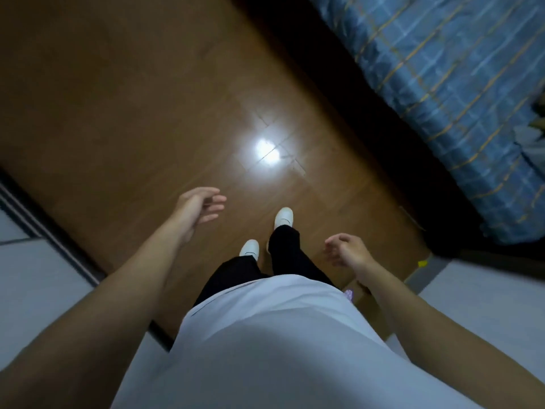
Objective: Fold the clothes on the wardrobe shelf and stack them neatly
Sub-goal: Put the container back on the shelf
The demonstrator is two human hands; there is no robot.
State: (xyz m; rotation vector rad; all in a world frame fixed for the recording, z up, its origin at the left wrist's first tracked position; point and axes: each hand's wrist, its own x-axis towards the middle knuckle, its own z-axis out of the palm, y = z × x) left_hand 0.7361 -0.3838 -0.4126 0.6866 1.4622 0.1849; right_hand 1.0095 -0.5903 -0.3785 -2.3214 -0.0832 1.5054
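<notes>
Neither the wardrobe shelf nor any clothes to be folded show in the head view, so which way they lie from the hands cannot be told from here; that bearing is the one thing the coming move turns on. The camera looks almost straight down at a brown wooden floor [124, 107] with a bright lamp reflection [267, 150] on it. The left hand [197, 209] reaches forward and a little left, fingers loosely spread and slack, holding nothing. The right hand [349, 252] hangs lower and closer to the body, fingers half curled, also empty. Between them stand two white shoes [283, 217], one foot ahead of the other. A bed with a blue plaid cover [451, 93] runs along the upper right, well apart from both hands. A dark rail or sill [53, 231] crosses the lower left with a pale surface beyond it; whether that belongs to the wardrobe is unclear. I judge folding has not begun, and the head must lift to find the shelf before either hand can be called nearer
</notes>
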